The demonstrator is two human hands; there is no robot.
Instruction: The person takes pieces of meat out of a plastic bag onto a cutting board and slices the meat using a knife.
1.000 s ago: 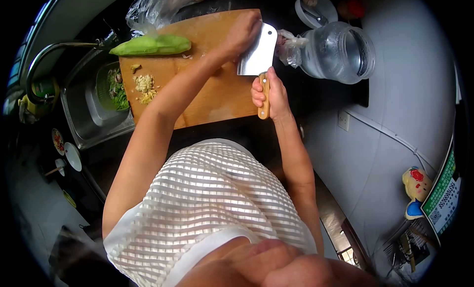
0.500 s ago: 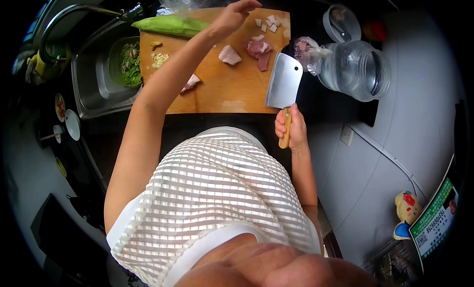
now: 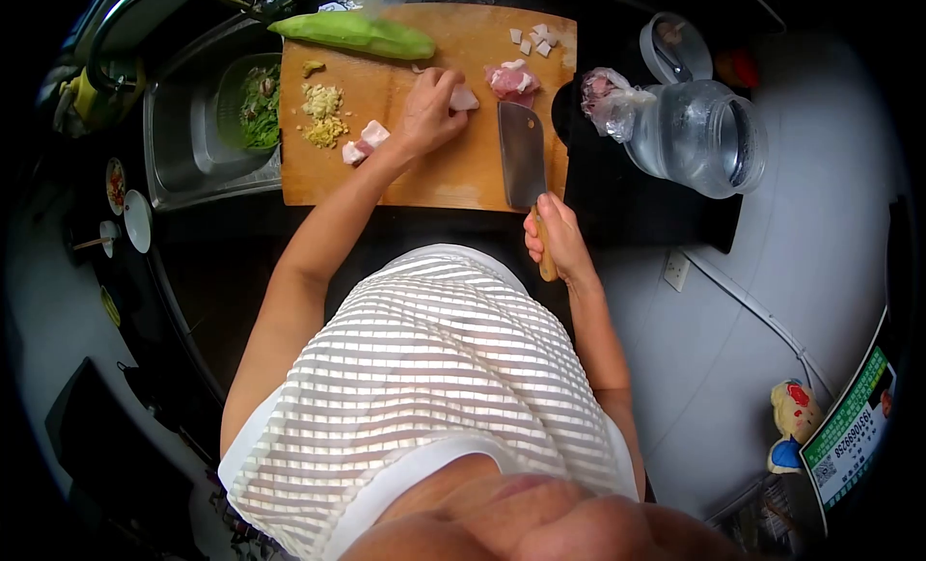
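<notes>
My right hand (image 3: pixel 559 235) grips the wooden handle of a cleaver (image 3: pixel 522 154), its broad blade over the right part of the wooden cutting board (image 3: pixel 434 180). At the board's middle, the fingers of my left hand (image 3: pixel 431 114) are closed around a pale piece of pork fat (image 3: pixel 464 99), partly hidden by them. Just beyond the blade lies a pink piece of pork (image 3: pixel 511 81). Small white cubes (image 3: pixel 538 38) of fat sit at the top right. Left of my wrist is another piece of pork (image 3: pixel 365 143), near chopped garlic (image 3: pixel 324 101).
A peeled green gourd (image 3: pixel 355 35) lies along the board's far edge. On the left, a basket of greens (image 3: pixel 258 108) stands in the steel sink (image 3: pixel 183 170). To the right are a bagged bundle (image 3: pixel 610 100), a large clear jar (image 3: pixel 699 136) and a white bowl (image 3: pixel 699 45).
My left hand has come down from the board's far side and closed on the pale piece of fat. The cleaver has shifted left, its blade now turned more edge-down.
</notes>
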